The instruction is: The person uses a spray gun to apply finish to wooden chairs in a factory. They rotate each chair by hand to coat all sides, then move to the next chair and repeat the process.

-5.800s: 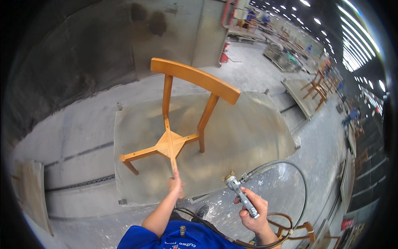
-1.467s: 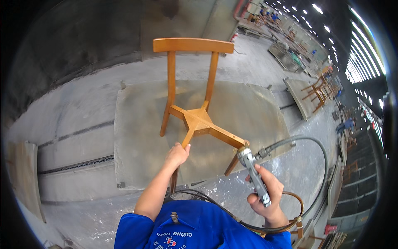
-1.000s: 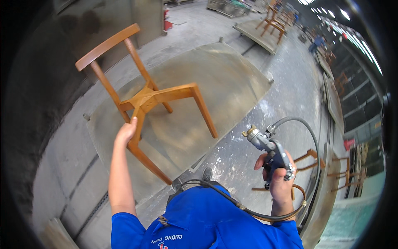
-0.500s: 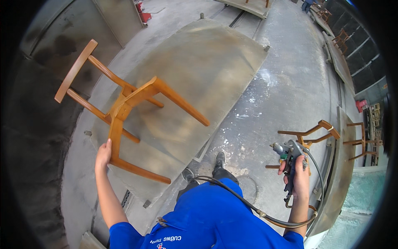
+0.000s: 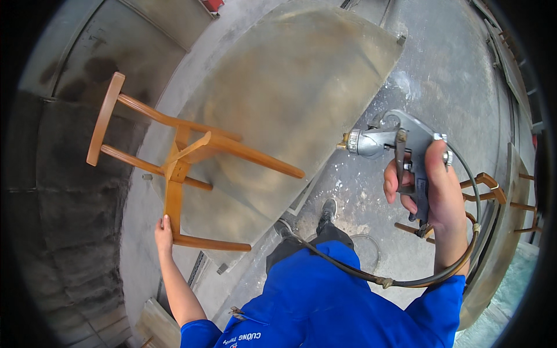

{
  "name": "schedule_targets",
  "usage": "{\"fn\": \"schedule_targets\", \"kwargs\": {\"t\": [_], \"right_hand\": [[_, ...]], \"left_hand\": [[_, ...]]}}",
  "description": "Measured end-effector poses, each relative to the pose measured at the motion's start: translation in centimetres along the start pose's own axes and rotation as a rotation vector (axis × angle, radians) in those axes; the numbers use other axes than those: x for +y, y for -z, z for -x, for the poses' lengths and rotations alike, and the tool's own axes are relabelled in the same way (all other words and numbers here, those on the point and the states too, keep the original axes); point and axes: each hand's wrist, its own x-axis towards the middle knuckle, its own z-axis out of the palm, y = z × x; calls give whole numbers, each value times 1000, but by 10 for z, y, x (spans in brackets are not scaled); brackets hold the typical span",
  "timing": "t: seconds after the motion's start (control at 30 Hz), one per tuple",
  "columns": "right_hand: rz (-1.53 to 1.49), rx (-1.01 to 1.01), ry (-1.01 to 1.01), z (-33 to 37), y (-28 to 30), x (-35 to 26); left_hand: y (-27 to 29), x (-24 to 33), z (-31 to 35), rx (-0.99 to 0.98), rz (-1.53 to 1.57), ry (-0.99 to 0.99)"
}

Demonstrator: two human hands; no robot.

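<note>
A brown wooden chair frame [image 5: 173, 200], with no seat panel, is tilted on its side at the left, its backrest pointing left and its legs pointing right. My left hand [image 5: 164, 235] grips its near seat rail, thumb on top. Raised at the right, my right hand [image 5: 442, 200] is wrapped around the handle of a silver-grey spray gun [image 5: 371, 142]. The gun's brass nozzle points left toward the chair, well apart from it. From the gun a dark hose [image 5: 418, 283] loops down past my right forearm and across my waist.
Beneath the chair stretches a large stained flat board [image 5: 290, 75]. More wooden chairs [image 5: 490, 184] stand at the right, by another board [image 5: 492, 278]. A dark stained wall [image 5: 69, 145] rises at the left. The grey floor [image 5: 458, 75] has white paint spots.
My right hand has lifted the spray gun up and closer, turning its nozzle leftward. The chair has turned slightly in my left hand, and the whole view has shifted.
</note>
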Motion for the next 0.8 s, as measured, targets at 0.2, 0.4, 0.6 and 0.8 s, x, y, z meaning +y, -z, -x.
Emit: {"fn": "schedule_targets", "kwargs": {"t": [0.2, 0.4, 0.6, 0.8], "right_hand": [[112, 132, -317, -28, 55, 36], [158, 249, -424, -16, 100, 86], [207, 328, -427, 27, 100, 106], [256, 330, -28, 110, 21, 109]], "left_hand": [[-2, -4, 2, -14, -6, 13], [-7, -5, -3, -36, 103, -4], [-1, 3, -2, -12, 171, 28], [-14, -11, -8, 612, 503, -220]]}}
